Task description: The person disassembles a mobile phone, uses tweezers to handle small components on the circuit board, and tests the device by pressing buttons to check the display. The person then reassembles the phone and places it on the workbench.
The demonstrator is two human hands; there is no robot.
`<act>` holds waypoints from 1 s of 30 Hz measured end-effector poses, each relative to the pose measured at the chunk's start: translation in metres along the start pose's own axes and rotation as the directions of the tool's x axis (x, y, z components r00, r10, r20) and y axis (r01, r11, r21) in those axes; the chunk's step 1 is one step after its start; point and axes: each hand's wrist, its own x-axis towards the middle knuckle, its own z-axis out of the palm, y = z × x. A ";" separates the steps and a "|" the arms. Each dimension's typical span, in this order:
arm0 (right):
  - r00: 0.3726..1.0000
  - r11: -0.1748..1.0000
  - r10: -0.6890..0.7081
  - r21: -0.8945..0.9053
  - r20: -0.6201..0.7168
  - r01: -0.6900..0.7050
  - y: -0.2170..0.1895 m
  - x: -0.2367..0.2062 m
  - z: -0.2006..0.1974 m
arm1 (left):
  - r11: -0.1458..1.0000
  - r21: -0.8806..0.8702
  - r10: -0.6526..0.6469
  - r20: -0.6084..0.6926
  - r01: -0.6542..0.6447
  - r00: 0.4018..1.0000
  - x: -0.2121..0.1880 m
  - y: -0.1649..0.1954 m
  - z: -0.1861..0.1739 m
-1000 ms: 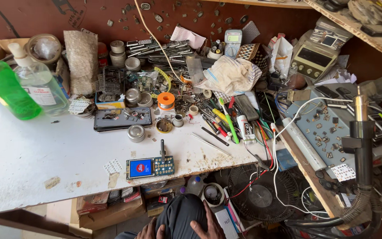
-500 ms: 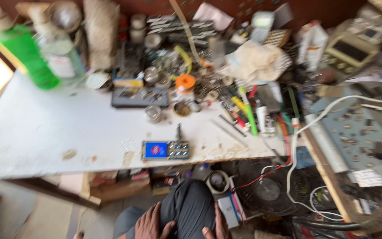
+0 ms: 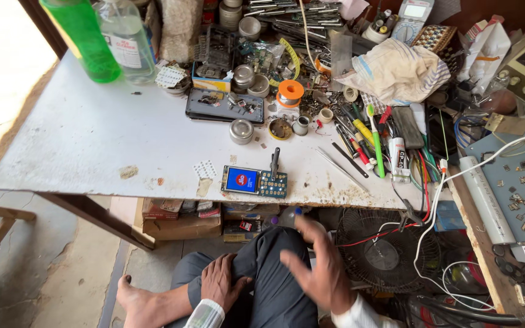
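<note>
My left hand (image 3: pixel 222 280) rests flat on my thigh in dark trousers, holding nothing. My right hand (image 3: pixel 315 267) is raised in front of my knee, fingers spread and blurred, empty, just below the table's front edge. Nearest on the white worktable (image 3: pixel 104 146) lies a small mobile phone (image 3: pixel 254 181) with a lit blue screen and exposed keypad, a dark tool (image 3: pixel 274 162) lying against its top edge. My bare foot (image 3: pixel 130 293) shows at the lower left.
Green and clear bottles (image 3: pixel 86 37) stand at the back left. Tweezers, screwdrivers and pens (image 3: pixel 366 143) lie right of the phone, with a solder spool (image 3: pixel 290 92), tins and a cloth (image 3: pixel 396 71) behind. A fan (image 3: pixel 387 252), wires and boxes sit under the table.
The view has tilted down and closer to the table. My right hand has lifted off my lap and opened in the air; my left hand stays on my thigh.
</note>
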 end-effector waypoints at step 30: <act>0.983 0.994 -0.062 -0.103 -0.174 0.044 -0.041 0.073 0.002 | 0.009 -0.999 0.038 -0.046 -0.047 0.998 0.012 0.071 -0.079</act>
